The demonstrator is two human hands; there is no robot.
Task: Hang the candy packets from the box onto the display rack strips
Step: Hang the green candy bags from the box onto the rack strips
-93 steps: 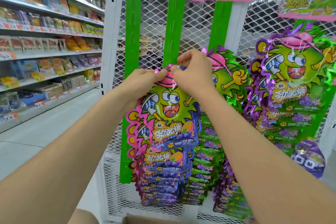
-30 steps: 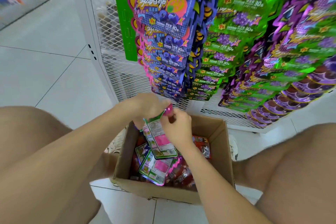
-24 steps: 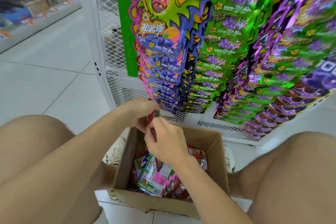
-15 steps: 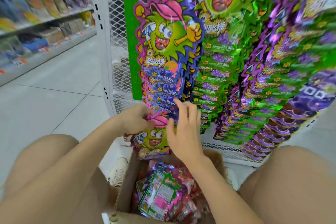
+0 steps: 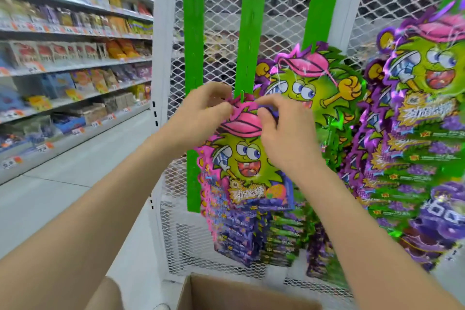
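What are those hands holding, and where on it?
A candy packet, pinched at its pink top edge by the left hand and right hand, at the middle strip.

Stocked store shelves (image 5: 75,58) at left, pale tiled floor (image 5: 63,196) below.

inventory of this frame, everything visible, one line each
candy packet: one, pink-edged with a green character, at the middle strip
display strips: three, green, vertical on the rack
middle-strip packets: stack, count unclear, purple-blue, below the held packet
right-strip packets: stack, count unclear, green-edged, right of the held packet
far-right packets: stack, count unclear, purple-edged, right edge
mesh rack: one, white, behind the strips
cardboard box: one, brown, bottom edge, contents hidden
store shelves: several tiers, mixed colours, left
left hand: one, fingers pinch the candy packet's top left
right hand: one, fingers pinch its top right
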